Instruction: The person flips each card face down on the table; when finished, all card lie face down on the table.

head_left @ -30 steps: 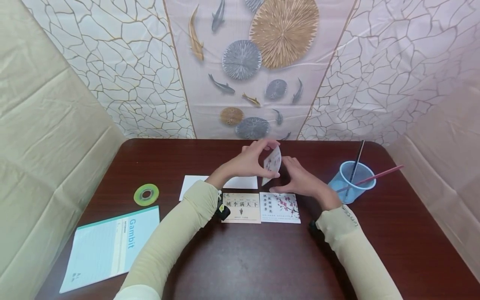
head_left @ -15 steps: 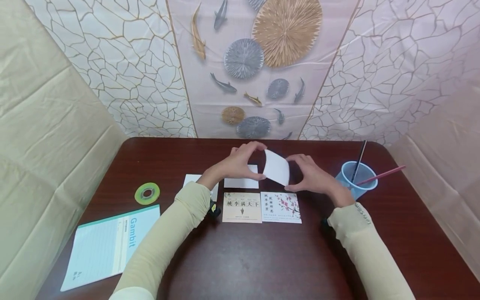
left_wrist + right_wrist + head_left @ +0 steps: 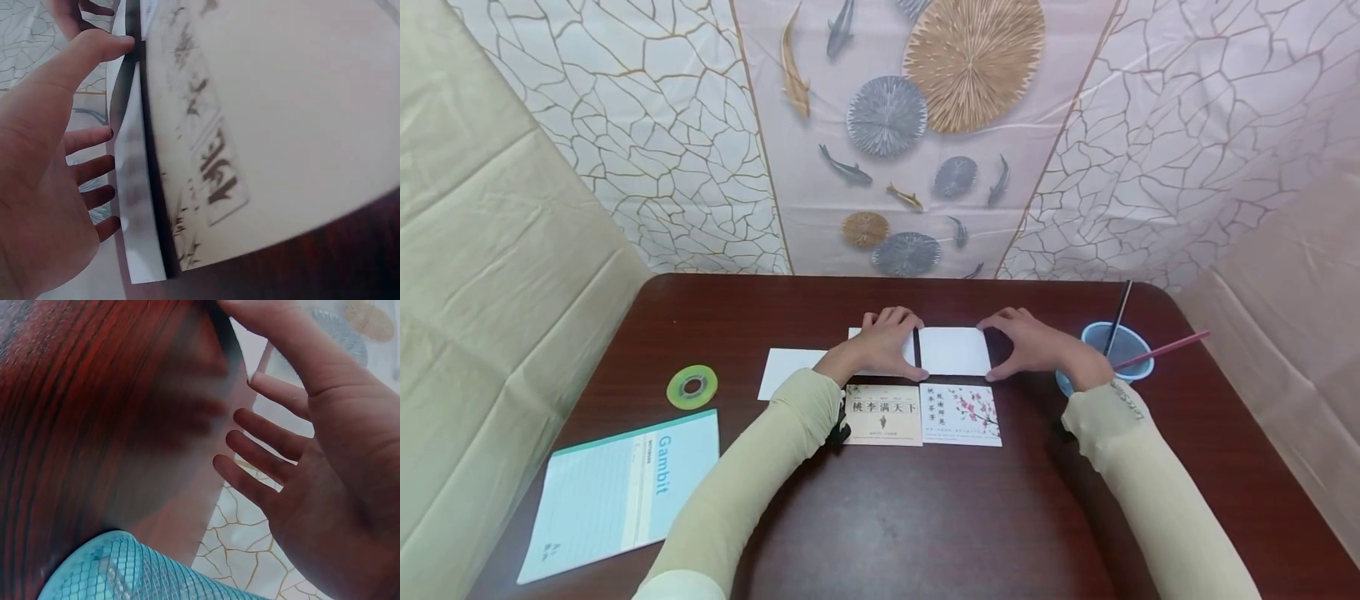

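A card (image 3: 955,351), blank white side up, lies at the back middle of the dark table, or just above it; I cannot tell which. My left hand (image 3: 883,343) holds its left corners between thumb and forefinger. At its right corners, the thumb and forefinger of my right hand (image 3: 1030,343) do the same. The remaining fingers of both hands are loosely extended. Beneath my left hand is another white card (image 3: 865,333), partly hidden. Two printed cards sit in front: a beige one (image 3: 883,415) and a white one with pink blossom (image 3: 961,415).
Another blank card (image 3: 790,371) lies further left, partly covered by the left forearm. A green tape roll (image 3: 692,387) and a notebook (image 3: 617,496) are at the left. Close to my right hand stands a blue mesh pen cup (image 3: 1105,358) with a dark pencil and a red one.
The card between my hands showed its printed side, then was turned white side up and lowered level with the table. My hands moved apart while turning it, then came down with it.
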### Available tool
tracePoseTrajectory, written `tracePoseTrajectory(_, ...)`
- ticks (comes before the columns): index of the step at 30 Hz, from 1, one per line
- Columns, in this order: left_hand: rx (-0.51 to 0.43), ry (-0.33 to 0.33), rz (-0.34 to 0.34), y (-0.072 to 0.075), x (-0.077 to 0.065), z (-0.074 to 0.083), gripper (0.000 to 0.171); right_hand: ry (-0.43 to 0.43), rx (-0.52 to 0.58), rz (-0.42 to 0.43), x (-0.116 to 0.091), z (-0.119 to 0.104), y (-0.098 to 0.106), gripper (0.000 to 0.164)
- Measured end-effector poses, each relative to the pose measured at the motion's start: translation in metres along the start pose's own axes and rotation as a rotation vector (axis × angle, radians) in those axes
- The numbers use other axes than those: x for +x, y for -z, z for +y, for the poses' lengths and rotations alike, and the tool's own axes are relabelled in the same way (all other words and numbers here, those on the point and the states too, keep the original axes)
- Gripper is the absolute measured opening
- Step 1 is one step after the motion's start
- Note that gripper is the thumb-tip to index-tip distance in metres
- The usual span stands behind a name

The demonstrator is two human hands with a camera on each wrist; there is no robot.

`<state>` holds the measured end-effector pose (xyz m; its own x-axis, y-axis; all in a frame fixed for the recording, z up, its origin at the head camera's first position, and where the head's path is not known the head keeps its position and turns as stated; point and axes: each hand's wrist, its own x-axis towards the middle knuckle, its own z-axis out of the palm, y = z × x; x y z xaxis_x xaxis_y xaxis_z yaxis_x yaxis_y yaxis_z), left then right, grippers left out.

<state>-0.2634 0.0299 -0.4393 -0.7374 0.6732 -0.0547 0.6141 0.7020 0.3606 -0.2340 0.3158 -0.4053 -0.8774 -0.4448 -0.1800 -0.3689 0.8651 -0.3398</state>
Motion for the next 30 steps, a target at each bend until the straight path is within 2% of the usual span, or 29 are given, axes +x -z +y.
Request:
tracePoseTrajectory(8,0.005,0.011,-0.007,-0.004,0.000,-0.001,0.087,-0.067,0.021,-0.048,0.003,-0.002,-0.001,0.090)
tracePoseTrajectory(13,0.001,0.018,-0.024,-0.001,0.000,-0.002,0.096,-0.055,0.015,-0.031,-0.001,-0.001,0.000,0.090)
tracePoseTrajectory(17,0.039,0.002,-0.003,0.009,-0.015,0.009,0.093,-0.028,0.005,0.041,-0.020,-0.009,0.001,0.078)
tracePoseTrajectory(22,0.083,-0.096,-0.003,0.018,-0.046,0.035,0.075,0.033,-0.007,0.083,-0.052,-0.029,-0.009,0.064)
tracePoseTrajectory(26,0.145,-0.143,-0.009,0.007,-0.059,0.049,0.073,0.025,-0.034,0.060,-0.064,-0.038,-0.024,0.068)
tracePoseTrajectory(30,0.206,-0.152,-0.005,-0.006,-0.062,0.055,0.078,0.007,-0.046,0.039,-0.065,-0.039,-0.033,0.070)
